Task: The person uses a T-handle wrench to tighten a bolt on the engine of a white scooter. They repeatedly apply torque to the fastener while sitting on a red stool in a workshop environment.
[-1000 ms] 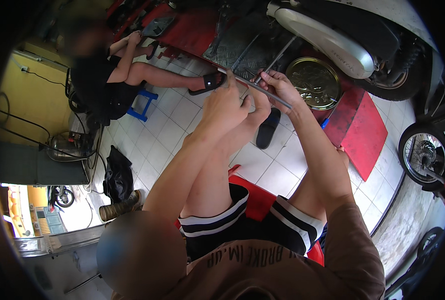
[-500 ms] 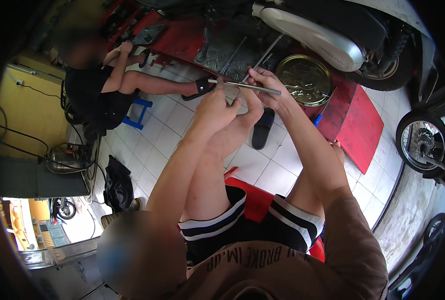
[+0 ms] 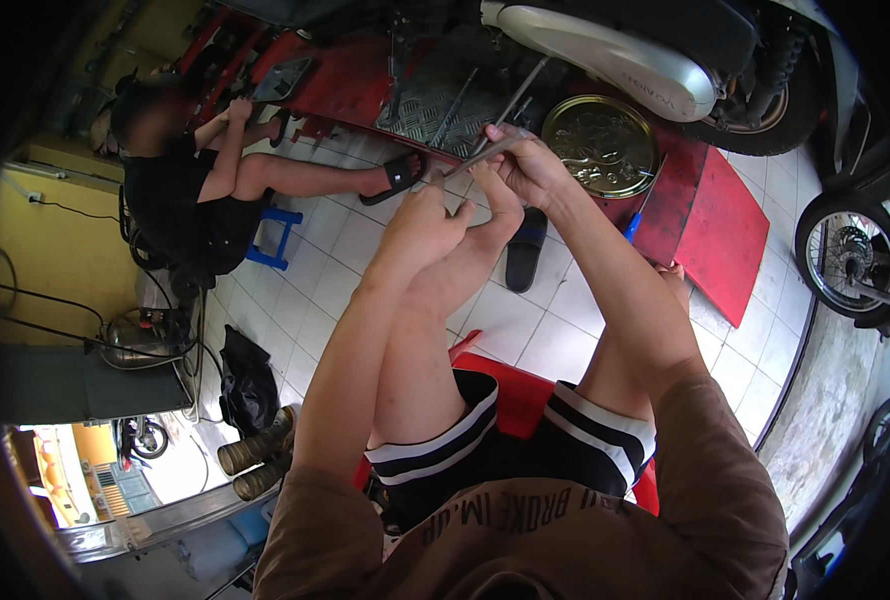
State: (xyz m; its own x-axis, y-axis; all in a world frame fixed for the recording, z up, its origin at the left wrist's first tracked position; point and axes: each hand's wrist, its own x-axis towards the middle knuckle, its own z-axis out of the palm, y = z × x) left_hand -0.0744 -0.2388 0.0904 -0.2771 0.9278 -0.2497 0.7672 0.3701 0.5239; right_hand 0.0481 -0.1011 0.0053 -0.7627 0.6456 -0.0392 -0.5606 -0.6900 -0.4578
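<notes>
Out over my left knee, my left hand point(image 3: 420, 220) is closed with its fingertips at the lower end of a thin metal rod point(image 3: 480, 157). My right hand point(image 3: 533, 172) is pinched around the upper part of that rod. A second slim metal rod point(image 3: 523, 92) slants up from beside my right fingers toward the scooter. Whether the two rods are joined cannot be made out. Beyond my right hand lies a round gold-coloured metal tray point(image 3: 602, 145) with small metal parts in it.
A scooter point(image 3: 605, 55) stands at the top right beside a red platform point(image 3: 710, 225). A blue-handled tool point(image 3: 633, 227) leans near its edge. One black slipper point(image 3: 527, 250) lies on the white tiles. To the left, another person point(image 3: 170, 165) sits on a blue stool point(image 3: 277, 235).
The rod between my hands has swung from nearly level to slanting up toward my right hand. My right hand has shifted slightly left and up. The whole view has shifted a little.
</notes>
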